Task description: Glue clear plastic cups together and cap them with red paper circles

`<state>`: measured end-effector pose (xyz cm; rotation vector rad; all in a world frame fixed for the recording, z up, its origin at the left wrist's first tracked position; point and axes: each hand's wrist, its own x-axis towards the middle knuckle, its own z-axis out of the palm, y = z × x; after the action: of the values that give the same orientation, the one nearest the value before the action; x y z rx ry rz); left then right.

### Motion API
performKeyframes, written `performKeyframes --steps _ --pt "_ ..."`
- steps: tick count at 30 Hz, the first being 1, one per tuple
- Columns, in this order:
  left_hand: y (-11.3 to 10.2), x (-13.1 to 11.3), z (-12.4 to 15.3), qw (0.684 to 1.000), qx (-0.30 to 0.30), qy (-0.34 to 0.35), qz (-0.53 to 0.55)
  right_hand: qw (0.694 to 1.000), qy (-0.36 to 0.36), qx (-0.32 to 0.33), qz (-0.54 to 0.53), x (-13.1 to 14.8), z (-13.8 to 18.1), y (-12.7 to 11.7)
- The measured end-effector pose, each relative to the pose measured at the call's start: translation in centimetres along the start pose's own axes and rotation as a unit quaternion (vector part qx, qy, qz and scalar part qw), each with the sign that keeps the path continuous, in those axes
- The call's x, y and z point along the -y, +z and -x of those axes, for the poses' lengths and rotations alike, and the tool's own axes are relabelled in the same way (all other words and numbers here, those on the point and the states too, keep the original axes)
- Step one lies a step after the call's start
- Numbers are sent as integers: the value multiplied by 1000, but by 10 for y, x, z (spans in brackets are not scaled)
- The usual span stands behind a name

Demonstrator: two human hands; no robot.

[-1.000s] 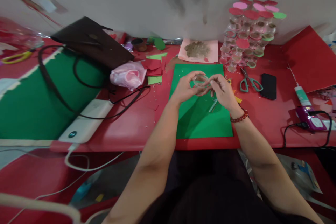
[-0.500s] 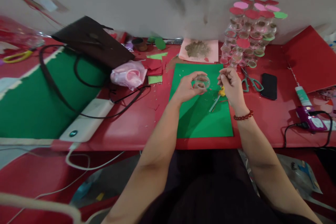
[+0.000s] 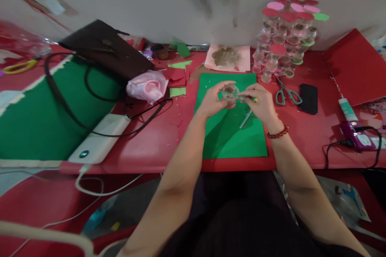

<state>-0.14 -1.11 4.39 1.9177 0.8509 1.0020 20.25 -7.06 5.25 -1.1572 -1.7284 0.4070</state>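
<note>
My left hand (image 3: 213,99) is closed around a small clear plastic cup (image 3: 230,91), held above a green sheet (image 3: 233,140). Some brownish matter shows inside the cup. At the cup's right edge, the fingers of my right hand (image 3: 259,103) are pinched together; anything between them is too small to name. Partly hidden beneath that hand is a yellow tool with a pale, clear stick (image 3: 245,119) pointing toward me.
Behind to the right stands a stack of clear cups topped with coloured paper discs (image 3: 278,49). Grey-handled scissors (image 3: 288,93) and a black phone (image 3: 309,98) lie right of the sheet. Pink paper with brown granules (image 3: 227,57) is behind; a white power bank (image 3: 99,138) sits left.
My right hand has moved left, from above the yellow tool to the edge of the cup, and its fingers now point at it. My left hand still holds the cup, slightly tilted.
</note>
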Motion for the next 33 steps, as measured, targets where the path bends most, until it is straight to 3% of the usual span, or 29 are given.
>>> performKeyframes --steps 14,20,26,33 --pt "0 1 1 998 29 43 -19 988 -104 87 70 -3 4 3" --pt "1 -1 0 997 47 40 -37 985 -95 122 73 -1 3 1" --pt "2 -3 1 998 34 44 -39 993 -61 87 58 3 1 4" --pt "0 -1 1 998 1 58 -26 1000 25 -3 4 8 0 3"
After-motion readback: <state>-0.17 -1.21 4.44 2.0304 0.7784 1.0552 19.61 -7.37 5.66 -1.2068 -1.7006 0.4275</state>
